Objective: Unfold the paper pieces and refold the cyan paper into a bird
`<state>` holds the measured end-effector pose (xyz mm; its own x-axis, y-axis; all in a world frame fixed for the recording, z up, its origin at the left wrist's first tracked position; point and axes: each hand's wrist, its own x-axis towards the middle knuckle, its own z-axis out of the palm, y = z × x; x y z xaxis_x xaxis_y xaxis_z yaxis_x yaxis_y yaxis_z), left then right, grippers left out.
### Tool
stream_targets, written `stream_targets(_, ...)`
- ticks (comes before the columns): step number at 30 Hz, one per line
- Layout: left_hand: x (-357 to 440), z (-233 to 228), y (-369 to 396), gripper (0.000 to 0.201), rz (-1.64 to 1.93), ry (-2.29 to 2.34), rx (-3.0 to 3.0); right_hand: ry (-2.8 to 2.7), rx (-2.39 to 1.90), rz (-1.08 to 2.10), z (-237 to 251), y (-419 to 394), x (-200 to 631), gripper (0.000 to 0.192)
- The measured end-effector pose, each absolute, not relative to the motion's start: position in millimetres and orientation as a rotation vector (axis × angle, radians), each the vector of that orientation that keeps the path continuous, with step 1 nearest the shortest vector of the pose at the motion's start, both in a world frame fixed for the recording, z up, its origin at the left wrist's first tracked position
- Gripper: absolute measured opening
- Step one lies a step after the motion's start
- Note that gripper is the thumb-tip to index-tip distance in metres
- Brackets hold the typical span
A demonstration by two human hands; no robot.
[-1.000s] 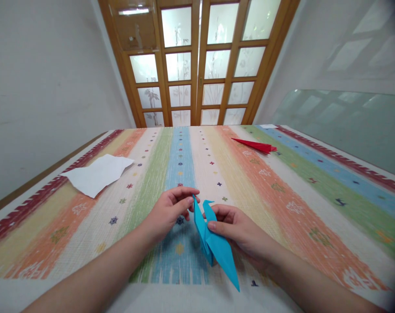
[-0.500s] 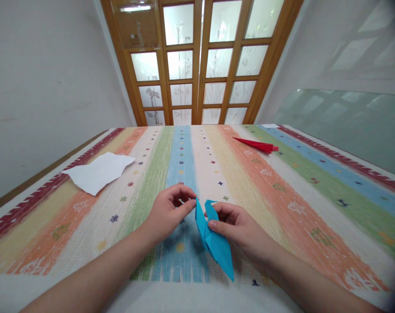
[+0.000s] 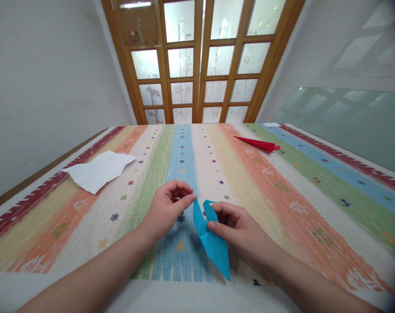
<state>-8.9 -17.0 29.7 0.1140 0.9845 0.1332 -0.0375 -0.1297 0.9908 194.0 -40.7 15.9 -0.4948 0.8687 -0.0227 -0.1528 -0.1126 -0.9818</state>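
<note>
A folded piece of blue origami paper is held between both hands above the striped tablecloth. It has two narrow upright points at the top and a broad pointed end tilted down toward me. My left hand pinches the tip of the left point between thumb and index finger. With thumb and fingers, my right hand grips the base of the right point; part of the paper is hidden behind those fingers.
A white sheet of paper lies on the left of the tablecloth. Farther back on the right is a red folded paper piece. Wooden doors with glass panes stand beyond the table, and a glass panel leans on the right.
The blue paper has turned slightly, its lower tip shifting a little left. The left point leans a bit farther out, and my left hand has moved slightly up. Both hands keep their hold.
</note>
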Motion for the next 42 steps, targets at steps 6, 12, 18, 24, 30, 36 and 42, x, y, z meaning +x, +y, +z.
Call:
stream_targets(6,-7.6,32.5,-15.8,0.024,1.277,1.026,1.302,-1.42,-0.831,1.738,8.9,-37.8,195.1,0.023)
stream_targets(12,-4.6,30.7,-13.8,0.031,1.202,1.045,1.215,-1.373,-0.899,1.554,9.6,-33.0,199.6,0.018)
stream_targets(18,1.4,20.0,-18.7,0.03,0.901,1.059,1.419,-1.2,-0.981,1.304,10.1,-31.1,202.6,0.024)
stream_targets(24,10.7,22.5,-32.7,0.023,0.693,1.032,1.631,-1.251,-0.983,1.31,14.0,-33.6,200.6,0.025)
stream_targets(30,8.3,15.1,-25.7,0.034,0.661,1.017,1.478,-1.302,-0.998,1.313,20.0,-37.2,198.8,0.025)
stream_targets(36,2.6,14.4,-17.4,0.034,0.946,1.025,1.227,-1.405,-0.905,1.274,17.9,-34.5,202.0,0.024)
stream_targets(42,-2.8,16.2,-16.3,0.033,1.01,0.808,1.072,-1.078,-1.03,1.386,13.2,-24.6,206.5,0.03)
